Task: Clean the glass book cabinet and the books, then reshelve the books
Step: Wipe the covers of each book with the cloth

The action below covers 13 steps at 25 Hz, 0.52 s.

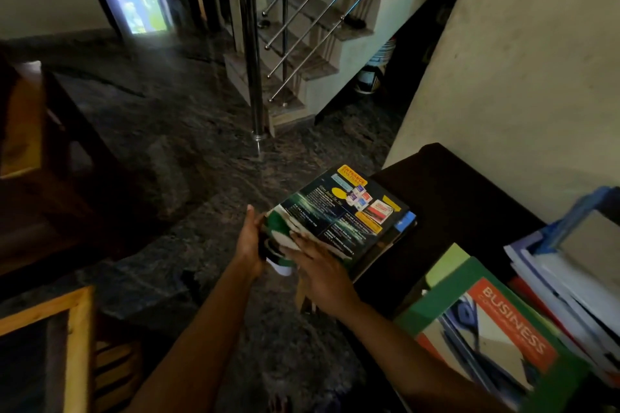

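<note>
Head view: dark table (453, 204) (books (486, 329) piled) beside stone floor (167, 144), staircase (302, 43).

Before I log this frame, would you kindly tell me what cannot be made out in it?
Head view only:
1. Small print on the held book: too small and blurred to read.
2. The white thing under that book: mostly hidden by the left hand and right hand; whether it is cloth or paper cannot be told.
3. The pile of books at right: cut off by the frame's edge.
4. Subtitle on the green book: blurred.
</note>
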Motion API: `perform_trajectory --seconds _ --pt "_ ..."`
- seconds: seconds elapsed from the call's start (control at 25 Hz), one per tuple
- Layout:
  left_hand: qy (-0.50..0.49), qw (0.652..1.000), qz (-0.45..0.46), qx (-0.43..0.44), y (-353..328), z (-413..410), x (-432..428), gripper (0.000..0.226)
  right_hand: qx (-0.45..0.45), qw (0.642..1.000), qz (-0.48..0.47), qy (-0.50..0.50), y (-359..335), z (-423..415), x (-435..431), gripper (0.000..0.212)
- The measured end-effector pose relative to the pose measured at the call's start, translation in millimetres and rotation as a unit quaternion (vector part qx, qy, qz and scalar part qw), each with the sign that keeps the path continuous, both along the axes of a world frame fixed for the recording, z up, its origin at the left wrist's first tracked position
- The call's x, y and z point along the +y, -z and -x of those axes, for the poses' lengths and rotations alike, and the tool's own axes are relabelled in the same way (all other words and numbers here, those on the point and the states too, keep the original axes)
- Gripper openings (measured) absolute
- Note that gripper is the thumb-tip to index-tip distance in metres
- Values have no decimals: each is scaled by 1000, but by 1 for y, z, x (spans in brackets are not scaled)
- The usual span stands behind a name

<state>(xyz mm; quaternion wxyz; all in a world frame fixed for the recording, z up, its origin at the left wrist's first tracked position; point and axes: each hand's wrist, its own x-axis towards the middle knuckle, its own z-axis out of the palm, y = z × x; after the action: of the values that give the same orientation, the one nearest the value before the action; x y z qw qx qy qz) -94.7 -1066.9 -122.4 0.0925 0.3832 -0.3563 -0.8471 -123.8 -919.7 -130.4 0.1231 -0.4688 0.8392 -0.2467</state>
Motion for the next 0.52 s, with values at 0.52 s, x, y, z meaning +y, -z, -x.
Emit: perform_trajectory --seconds 0.52 --pt "-28 970 236 52 -62 44 67 27 -63 913 250 316 -110 46 125 41"
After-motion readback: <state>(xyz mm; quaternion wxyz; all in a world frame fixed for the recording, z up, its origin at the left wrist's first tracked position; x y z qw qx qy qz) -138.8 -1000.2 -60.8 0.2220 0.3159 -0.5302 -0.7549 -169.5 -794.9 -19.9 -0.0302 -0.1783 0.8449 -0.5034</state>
